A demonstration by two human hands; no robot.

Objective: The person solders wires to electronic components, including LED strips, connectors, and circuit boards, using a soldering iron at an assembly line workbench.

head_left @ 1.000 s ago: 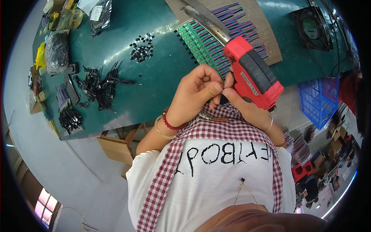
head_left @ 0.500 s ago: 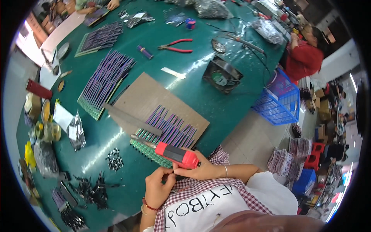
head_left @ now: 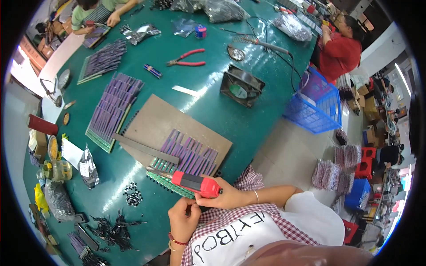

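My right hand (head_left: 224, 195) is wrapped round a red-and-black soldering gun (head_left: 197, 183), its metal tip pointing left over a row of green circuit boards (head_left: 171, 186). Close beside it, my left hand (head_left: 183, 217) has thumb and fingers pinched together; whatever is between them is too small to make out. The boards lie at the near edge of a brown cardboard sheet (head_left: 177, 117), with purple-black strips (head_left: 191, 153) fanning away from them. Across the sheet lies a flat grey metal bar (head_left: 144, 148).
More boards with strips (head_left: 113, 106) lie at the left. Beyond the cardboard are red-handled pliers (head_left: 188, 58), a black fan (head_left: 242, 86) and a corded soldering iron (head_left: 266, 44). Small black parts (head_left: 133, 194) and black leads (head_left: 114, 230) lie near left. A blue basket (head_left: 315, 106) stands right; co-workers sit across.
The whole view has shifted, showing more of the co-worker at the far left. Both hands keep nearly the same pose, the soldering gun still held over the boards.
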